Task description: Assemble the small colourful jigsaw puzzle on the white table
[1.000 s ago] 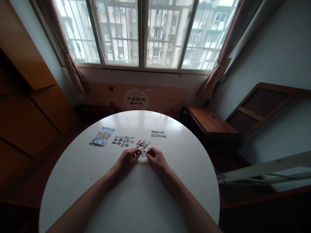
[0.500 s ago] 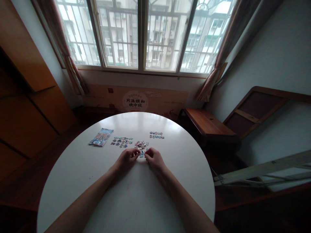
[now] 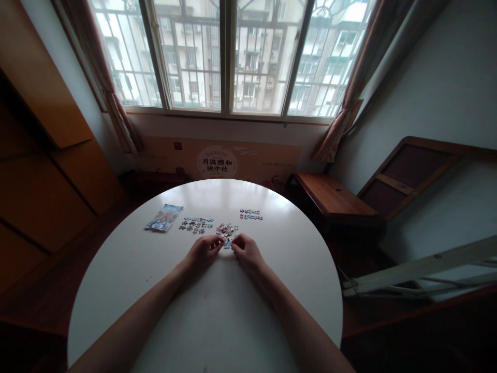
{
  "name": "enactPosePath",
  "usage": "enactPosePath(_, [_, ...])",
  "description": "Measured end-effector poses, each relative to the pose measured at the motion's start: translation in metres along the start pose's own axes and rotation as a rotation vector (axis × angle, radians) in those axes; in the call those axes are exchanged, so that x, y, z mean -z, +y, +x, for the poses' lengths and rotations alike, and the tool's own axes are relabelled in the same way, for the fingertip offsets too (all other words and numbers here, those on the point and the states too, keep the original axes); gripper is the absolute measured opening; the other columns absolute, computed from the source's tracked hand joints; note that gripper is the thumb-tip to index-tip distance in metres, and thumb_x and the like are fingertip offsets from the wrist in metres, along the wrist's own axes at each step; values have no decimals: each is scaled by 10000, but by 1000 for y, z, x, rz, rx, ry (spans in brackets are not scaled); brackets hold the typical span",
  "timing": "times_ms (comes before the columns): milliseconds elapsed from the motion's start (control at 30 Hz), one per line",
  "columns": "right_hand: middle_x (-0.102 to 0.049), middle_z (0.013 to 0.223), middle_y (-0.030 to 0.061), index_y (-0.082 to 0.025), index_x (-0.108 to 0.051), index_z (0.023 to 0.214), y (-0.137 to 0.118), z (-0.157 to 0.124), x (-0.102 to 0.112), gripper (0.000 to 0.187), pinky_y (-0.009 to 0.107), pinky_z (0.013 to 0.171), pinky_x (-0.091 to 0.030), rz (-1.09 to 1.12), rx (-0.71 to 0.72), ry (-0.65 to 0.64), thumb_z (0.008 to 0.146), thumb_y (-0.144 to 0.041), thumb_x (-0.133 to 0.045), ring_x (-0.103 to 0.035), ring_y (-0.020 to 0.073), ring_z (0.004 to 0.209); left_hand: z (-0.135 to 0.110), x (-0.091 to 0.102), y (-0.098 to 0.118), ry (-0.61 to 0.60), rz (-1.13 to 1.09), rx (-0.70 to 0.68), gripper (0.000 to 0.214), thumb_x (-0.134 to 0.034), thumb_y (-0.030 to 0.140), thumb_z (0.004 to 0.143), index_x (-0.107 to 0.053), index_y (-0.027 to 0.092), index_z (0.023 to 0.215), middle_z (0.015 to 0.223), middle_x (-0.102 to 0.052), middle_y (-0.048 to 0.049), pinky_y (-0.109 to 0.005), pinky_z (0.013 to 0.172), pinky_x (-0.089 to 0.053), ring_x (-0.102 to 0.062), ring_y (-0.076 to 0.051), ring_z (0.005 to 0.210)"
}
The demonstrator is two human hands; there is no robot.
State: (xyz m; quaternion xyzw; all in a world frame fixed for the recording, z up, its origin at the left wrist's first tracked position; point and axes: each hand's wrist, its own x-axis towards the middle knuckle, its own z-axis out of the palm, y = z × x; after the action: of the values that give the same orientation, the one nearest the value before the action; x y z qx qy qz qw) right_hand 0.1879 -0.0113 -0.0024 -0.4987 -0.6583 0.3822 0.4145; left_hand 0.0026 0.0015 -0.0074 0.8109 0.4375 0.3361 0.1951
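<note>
Both hands meet at the near side of a loose pile of jigsaw pieces (image 3: 227, 230) on the white table. My left hand (image 3: 206, 245) is closed in a pinch at the left edge of some light-blue jigsaw pieces (image 3: 227, 244). From the right, my right hand (image 3: 246, 247) pinches at the same small pieces, its fingertips curled down near the tabletop. The exact outline of what lies between the fingers is too small to make out. Left of the pile, sorted jigsaw pieces (image 3: 196, 225) lie in rows. Two short rows of jigsaw pieces (image 3: 250, 214) lie farther back on the right.
The round white table (image 3: 217, 311) has a curved edge all round. A colourful picture packet (image 3: 164, 217) lies at its left. Beyond the table stand a low wooden bench (image 3: 334, 194), a printed cardboard panel (image 3: 256, 155) under the window, and orange cabinets (image 3: 46, 171).
My head view has shifted slightly, moving the table's left edge and the packet a little to the right. Both hands keep almost the same place and pinched shape.
</note>
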Motion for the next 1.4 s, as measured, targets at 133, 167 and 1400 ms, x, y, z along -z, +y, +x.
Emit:
enactPosePath(133, [-575, 557, -15, -159, -562, 706, 1, 1, -1, 71, 220, 533, -423, 1, 15, 9, 707, -230, -551, -541, 116, 529, -1, 0, 0, 5, 33, -4, 204, -516, 272, 829, -671, 140, 836, 624, -610, -5, -180, 557, -399, -514, -88, 544])
enactPosePath(167, [-577, 558, -15, -160, -561, 706, 2, 1, -1, 71, 219, 532, -421, 1, 16, 9, 708, -230, -550, -540, 115, 526, -1, 0, 0, 0, 35, -9, 202, -516, 271, 830, -671, 142, 837, 629, -613, -6, -180, 558, -397, -517, -89, 548])
enactPosePath(1400, [-581, 590, -10, -159, -567, 732, 3, -1, 2, 77, 218, 547, -424, -29, 46, -6, 721, -231, -543, -541, 116, 555, -1, 3, 6, -6, 78, -28, 202, -509, 277, 833, -669, 154, 846, 620, -605, 1, -178, 541, -384, -500, -85, 526])
